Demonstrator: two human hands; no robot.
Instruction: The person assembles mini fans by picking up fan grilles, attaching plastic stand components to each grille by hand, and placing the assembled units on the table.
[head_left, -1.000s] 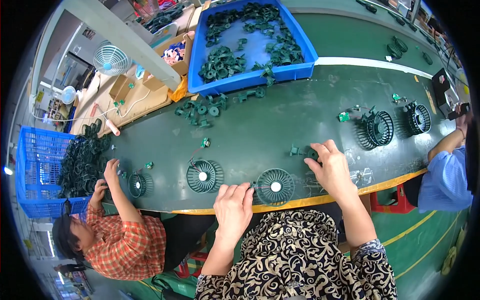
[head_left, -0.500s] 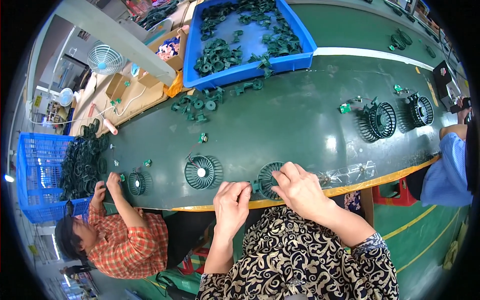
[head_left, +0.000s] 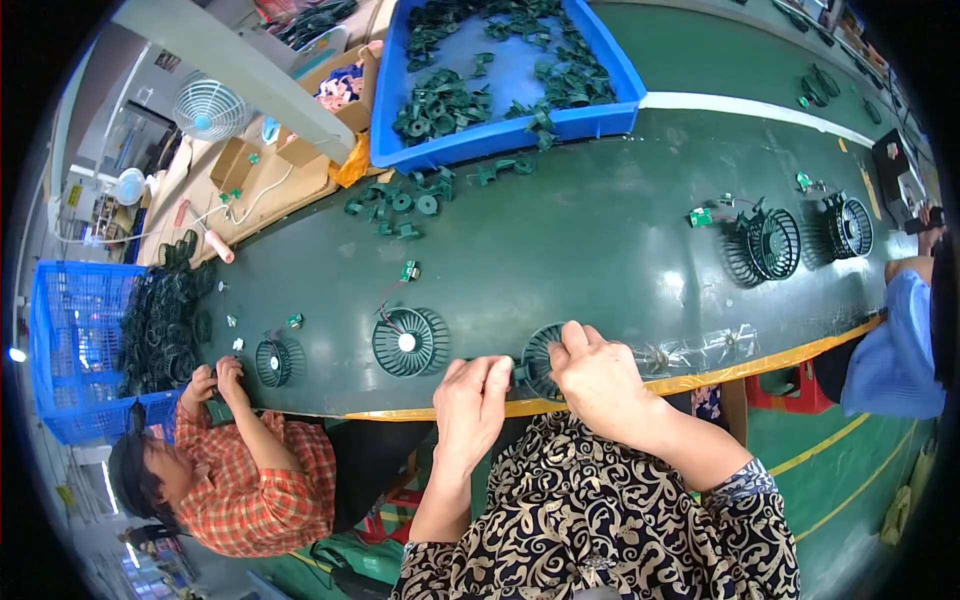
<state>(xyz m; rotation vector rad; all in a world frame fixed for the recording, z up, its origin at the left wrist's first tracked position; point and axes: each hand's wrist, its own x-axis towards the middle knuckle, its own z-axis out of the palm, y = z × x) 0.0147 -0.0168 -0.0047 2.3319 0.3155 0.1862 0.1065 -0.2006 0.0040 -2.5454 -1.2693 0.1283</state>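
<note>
At the front edge of the table, a dark green round fan cage (head_left: 540, 350) stands between my hands. My right hand (head_left: 605, 378) is closed over the cage's right side, with the fingertips bent onto its ribs. On the other side my left hand (head_left: 470, 405) pinches a small dark green bracket (head_left: 518, 373), which meets the left rim of the cage. Its inner end is hidden behind my fingers. Left of my hands sits another fan cage (head_left: 403, 342) with a white centre, wired to a small green circuit board (head_left: 410, 271).
A blue tray (head_left: 500, 152) of dark green brackets stands at the back, with loose brackets (head_left: 402, 203) before it. Further fan cages (head_left: 773, 243) are at right. A co-worker in a checked shirt (head_left: 265, 510) works at left beside a blue crate (head_left: 85, 335).
The view has shifted slightly. My hands keep their hold on the cage and bracket, with small finger movements. The co-worker's hands at left have come closer together.
</note>
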